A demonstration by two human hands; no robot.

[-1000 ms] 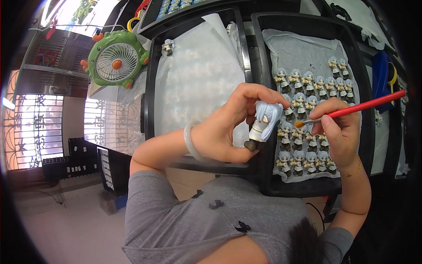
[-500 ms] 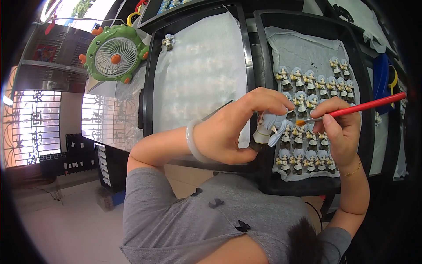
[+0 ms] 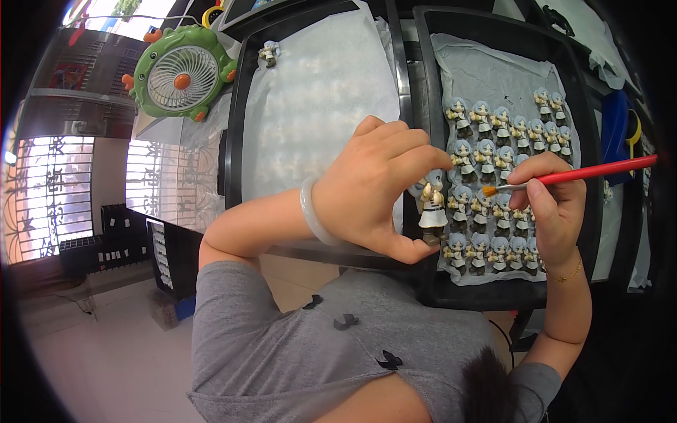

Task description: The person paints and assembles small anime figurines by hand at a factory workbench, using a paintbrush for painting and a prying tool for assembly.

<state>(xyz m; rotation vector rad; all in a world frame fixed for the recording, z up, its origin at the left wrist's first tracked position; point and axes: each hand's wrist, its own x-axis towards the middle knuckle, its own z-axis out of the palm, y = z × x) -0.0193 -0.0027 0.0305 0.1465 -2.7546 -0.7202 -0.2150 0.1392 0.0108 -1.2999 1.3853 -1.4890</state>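
Between the thumb and fingers of my left hand (image 3: 384,180) a small figurine (image 3: 432,204) with pale blue hair, a white outfit and dark boots is held upright, gripped at head and feet. My right hand (image 3: 550,201) pinches a red-handled paintbrush (image 3: 582,173). Its orange-brown bristles point left, a short way from the figurine, with a visible gap between them. Behind both hands is a black tray (image 3: 486,299) lined with white paper, where rows of matching figurines (image 3: 484,156) lie.
A second paper-lined black tray (image 3: 235,162) on the left has one figurine (image 3: 269,53) in its far left corner. Beyond it stands a green animal-shaped fan (image 3: 182,76). Something blue (image 3: 615,130) and a yellow-rimmed roll (image 3: 635,130) are at the far right.
The held figurine has turned from tilted sideways, hair toward the brush, to upright with its front showing. My left fingers have shifted around it. The brush stays at nearly the same place.
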